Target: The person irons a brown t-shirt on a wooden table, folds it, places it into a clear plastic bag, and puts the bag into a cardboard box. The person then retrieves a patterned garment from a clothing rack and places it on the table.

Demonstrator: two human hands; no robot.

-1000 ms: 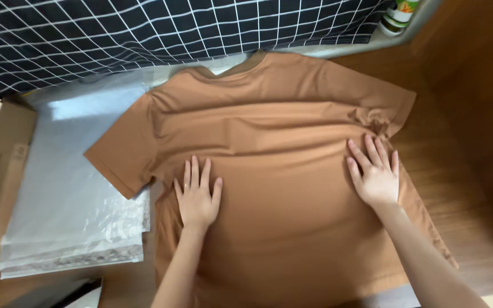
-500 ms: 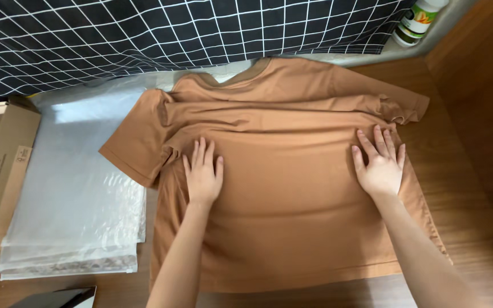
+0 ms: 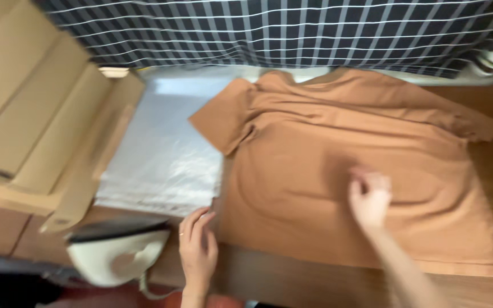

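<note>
wooden table [image 3: 315, 285] | brown shirt [image 3: 326, 148] flat | right hand [image 3: 369, 197] curled on it | left hand [image 3: 198, 248] open beside hem

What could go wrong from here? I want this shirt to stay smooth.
The brown T-shirt has its left sleeve lying over the clear plastic bags, so it could slide or bunch. The left hand is off the shirt near the iron; only the right hand pins the fabric.

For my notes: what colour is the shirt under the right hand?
The shirt is plain light brown, seen in the head view under the right hand.
</note>
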